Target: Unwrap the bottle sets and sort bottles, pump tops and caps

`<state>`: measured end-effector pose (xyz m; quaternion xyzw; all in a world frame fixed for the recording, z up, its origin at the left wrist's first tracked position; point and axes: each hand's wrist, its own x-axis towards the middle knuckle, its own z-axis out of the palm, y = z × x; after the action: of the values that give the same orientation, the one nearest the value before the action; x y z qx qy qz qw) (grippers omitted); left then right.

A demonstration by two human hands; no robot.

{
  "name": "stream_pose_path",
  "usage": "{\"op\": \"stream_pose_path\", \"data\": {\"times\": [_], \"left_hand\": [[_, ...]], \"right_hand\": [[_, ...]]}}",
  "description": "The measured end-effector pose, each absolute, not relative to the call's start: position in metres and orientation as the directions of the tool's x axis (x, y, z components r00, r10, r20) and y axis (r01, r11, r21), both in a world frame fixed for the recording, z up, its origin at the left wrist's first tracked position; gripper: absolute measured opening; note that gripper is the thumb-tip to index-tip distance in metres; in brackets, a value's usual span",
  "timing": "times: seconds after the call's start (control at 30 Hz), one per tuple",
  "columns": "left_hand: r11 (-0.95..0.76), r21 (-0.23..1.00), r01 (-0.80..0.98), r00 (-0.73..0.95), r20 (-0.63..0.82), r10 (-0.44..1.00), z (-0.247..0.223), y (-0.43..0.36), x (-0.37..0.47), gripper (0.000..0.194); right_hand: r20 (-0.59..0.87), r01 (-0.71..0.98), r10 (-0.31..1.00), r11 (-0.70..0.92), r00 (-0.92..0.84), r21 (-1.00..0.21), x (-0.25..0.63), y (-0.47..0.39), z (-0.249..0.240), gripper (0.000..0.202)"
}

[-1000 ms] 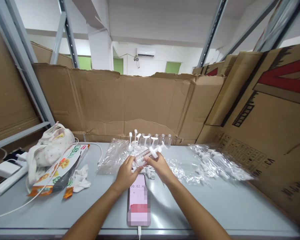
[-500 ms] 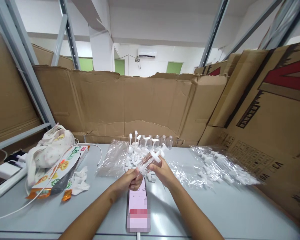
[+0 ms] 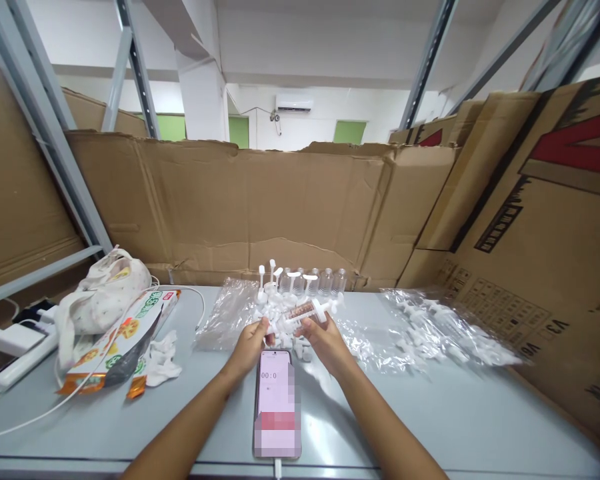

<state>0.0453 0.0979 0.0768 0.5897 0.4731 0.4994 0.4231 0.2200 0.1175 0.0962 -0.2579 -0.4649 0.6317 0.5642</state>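
Right fingers [image 3: 311, 328] pinching clear tube [image 3: 303, 311], left fingers [image 3: 260, 327] seemingly pinching its other end, 1 phone [image 3: 275, 397] below

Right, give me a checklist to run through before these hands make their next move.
1. Right-hand grip on the clear tube: ok, it holds the tube near the white collar.
2. Left-hand grip secure: cannot tell; it is at the tube's other end, but its contact is partly hidden.
3. No loose pieces around the tube: not ok; small white parts lie scattered below and behind it.
4. Clear bottles upright: ok, they stand in a row at the back.
5. Phone plugged in: ok, a white cable meets its near end.
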Motion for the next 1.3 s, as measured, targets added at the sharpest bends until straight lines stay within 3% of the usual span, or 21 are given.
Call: {"op": "stream_pose_path", "data": {"times": [0.07, 0.23, 0.37, 0.43, 0.57, 0.7, 0.8, 0.9, 1.0, 1.07, 1.1, 1.17, 1.23, 1.3], "left_hand": [[-0.134, 0.987, 0.093, 0.078, 0.127, 0.989, 0.075, 0.100, 0.046, 0.050], [-0.295, 0.952, 0.083, 0.062, 0.291, 0.955, 0.077, 0.097, 0.049, 0.032], [-0.337, 0.926, 0.172, 0.050, 0.334, 0.941, 0.080, 0.095, 0.048, 0.022], [-0.325, 0.925, 0.198, 0.092, 0.313, 0.945, 0.081, 0.097, 0.046, 0.027], [-0.128, 0.988, 0.090, 0.182, 0.110, 0.977, 0.081, 0.102, 0.046, 0.051], [0.214, 0.948, -0.236, 0.410, -0.103, 0.906, 0.086, 0.101, 0.045, 0.048], [0.393, 0.859, -0.327, 0.569, -0.154, 0.808, 0.091, 0.097, 0.042, 0.049], [0.387, 0.865, -0.321, 0.569, -0.150, 0.808, 0.092, 0.095, 0.041, 0.051], [0.214, 0.966, -0.148, 0.407, -0.138, 0.903, 0.091, 0.098, 0.043, 0.050], [-0.016, 0.988, 0.155, 0.204, -0.016, 0.979, 0.089, 0.100, 0.045, 0.049], [-0.136, 0.927, 0.348, 0.110, 0.104, 0.988, 0.088, 0.102, 0.046, 0.045], [-0.289, 0.669, 0.684, 0.039, 0.363, 0.931, 0.086, 0.105, 0.046, 0.032], [-0.314, 0.425, 0.849, 0.077, 0.489, 0.869, 0.082, 0.108, 0.046, 0.018], [-0.297, 0.315, 0.901, 0.108, 0.500, 0.859, 0.077, 0.112, 0.046, 0.017]], "right_hand": [[0.203, -0.464, 0.951, 0.074, -0.234, -0.883, 0.219, 0.117, 0.094, 0.032], [0.208, -0.458, 0.954, 0.089, -0.215, -0.884, 0.217, 0.118, 0.092, 0.032], [0.185, -0.478, 0.965, 0.077, -0.184, -0.875, 0.219, 0.118, 0.095, 0.032], [0.182, -0.487, 0.967, 0.074, -0.178, -0.870, 0.220, 0.118, 0.097, 0.033], [0.199, -0.491, 0.965, 0.092, -0.170, -0.866, 0.220, 0.118, 0.099, 0.032], [0.330, -0.493, 0.927, 0.205, -0.181, -0.846, 0.220, 0.114, 0.099, 0.034], [0.406, -0.561, 0.880, 0.211, -0.248, -0.801, 0.225, 0.111, 0.100, 0.042], [0.435, -0.616, 0.871, 0.217, -0.229, -0.757, 0.233, 0.114, 0.103, 0.044], [0.414, -0.606, 0.904, 0.270, -0.109, -0.748, 0.240, 0.123, 0.106, 0.038], [0.388, -0.586, 0.921, 0.294, -0.038, -0.755, 0.243, 0.128, 0.106, 0.034], [0.373, -0.581, 0.928, 0.297, -0.013, -0.758, 0.244, 0.130, 0.106, 0.033], [0.335, -0.582, 0.942, 0.283, 0.019, -0.762, 0.244, 0.132, 0.103, 0.034], [0.285, -0.584, 0.958, 0.252, 0.036, -0.771, 0.242, 0.133, 0.101, 0.036], [0.235, -0.579, 0.971, 0.209, 0.031, -0.788, 0.240, 0.132, 0.098, 0.037]]}}
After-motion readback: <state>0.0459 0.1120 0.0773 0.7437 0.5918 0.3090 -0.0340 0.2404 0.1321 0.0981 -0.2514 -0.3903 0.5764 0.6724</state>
